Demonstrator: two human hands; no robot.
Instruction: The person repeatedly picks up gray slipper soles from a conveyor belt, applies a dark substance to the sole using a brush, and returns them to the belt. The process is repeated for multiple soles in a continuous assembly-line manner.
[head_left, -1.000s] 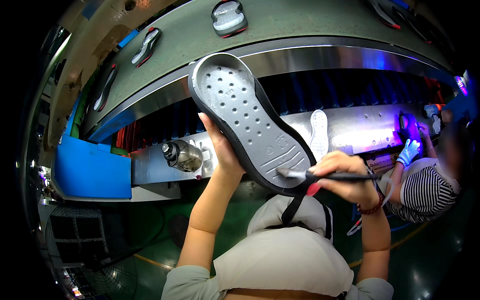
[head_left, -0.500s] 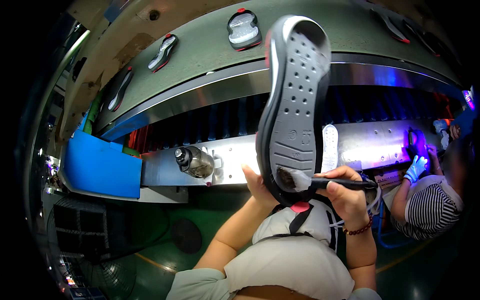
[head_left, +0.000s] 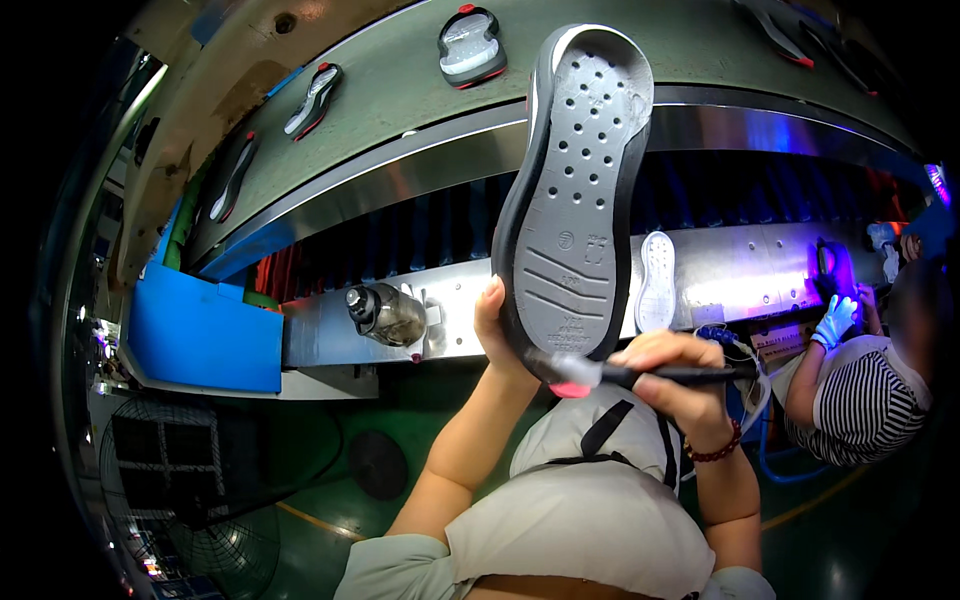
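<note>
My left hand (head_left: 495, 325) grips the lower left edge of a grey shoe sole (head_left: 570, 235) with a black sidewall, holding it upright with its dimpled inner face showing. A pink-red tab (head_left: 570, 390) sticks out at the sole's bottom end. Closed round the black handle of a brush (head_left: 622, 376) is my right hand (head_left: 680, 375). The brush's pale tip, blurred by motion, lies across the bottom rim of the sole, just above the tab. Most of my left fingers are hidden behind the sole.
Several similar soles, one a black, white and red sole (head_left: 472, 50), lie on a green conveyor belt (head_left: 400, 110). On the metal ledge (head_left: 465, 310) stand a dark-capped bottle (head_left: 385, 315) and a pale insole-shaped piece (head_left: 656, 280). A gloved co-worker (head_left: 850, 395) sits at right, beside a blue-lit area.
The brush has moved down and left from the sole's inner face to its bottom rim. The sole now sits slightly further left in view; both hands keep their holds.
</note>
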